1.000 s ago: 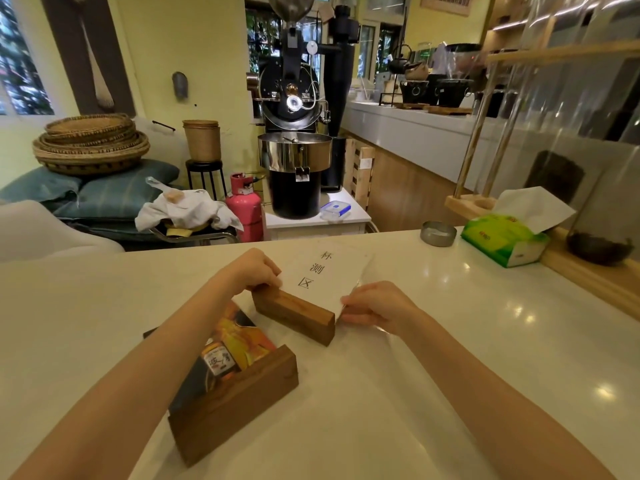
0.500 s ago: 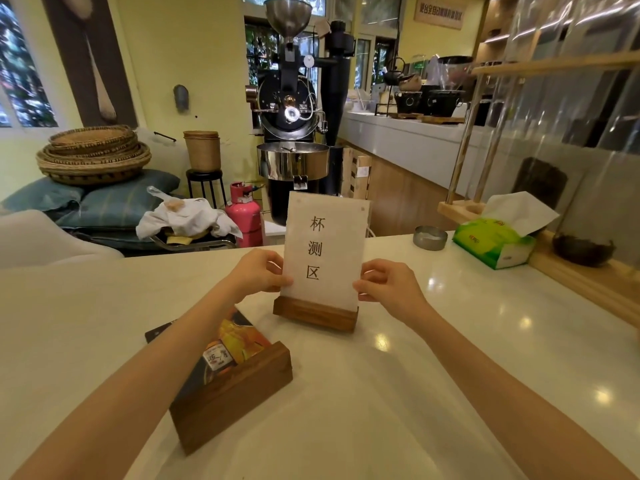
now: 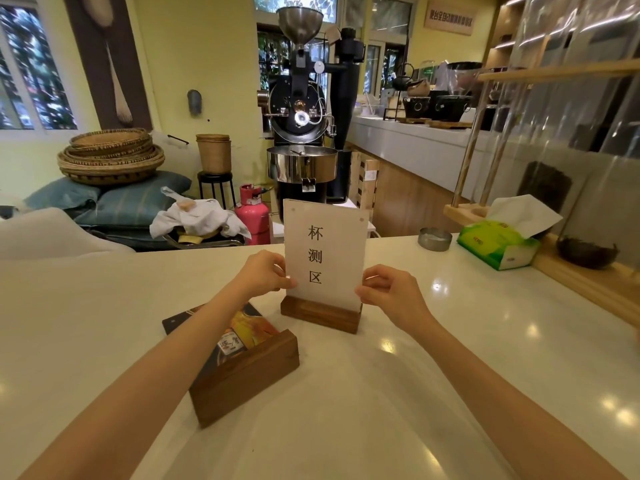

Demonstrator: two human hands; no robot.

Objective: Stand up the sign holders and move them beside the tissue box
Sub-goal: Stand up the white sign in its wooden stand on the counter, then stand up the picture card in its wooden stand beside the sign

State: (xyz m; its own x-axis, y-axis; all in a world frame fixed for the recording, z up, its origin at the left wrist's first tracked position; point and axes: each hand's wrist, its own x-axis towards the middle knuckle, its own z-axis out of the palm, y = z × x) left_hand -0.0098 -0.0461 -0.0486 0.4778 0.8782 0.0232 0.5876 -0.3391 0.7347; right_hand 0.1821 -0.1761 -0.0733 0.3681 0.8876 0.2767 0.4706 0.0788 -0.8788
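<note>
Head view: upright sign [image 3: 325, 252] near counter [image 3: 450, 341] middle, pinched at lower side edges between left hand [image 3: 266, 276] and right hand [image 3: 388, 295]. Reads 杯测区. Second sign [image 3: 239, 355] flat, nearer left. Tissue box [image 3: 498, 243] by right edge.

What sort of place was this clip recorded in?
Most likely a coffee shop or small roastery. A black coffee roaster with a steel cooling tray stands behind the white counter, kettles and pots sit on a serving bar, and a tissue box rests nearby.

Yellow walls [image 3: 214, 46], white counter [image 3: 346, 410]
</note>
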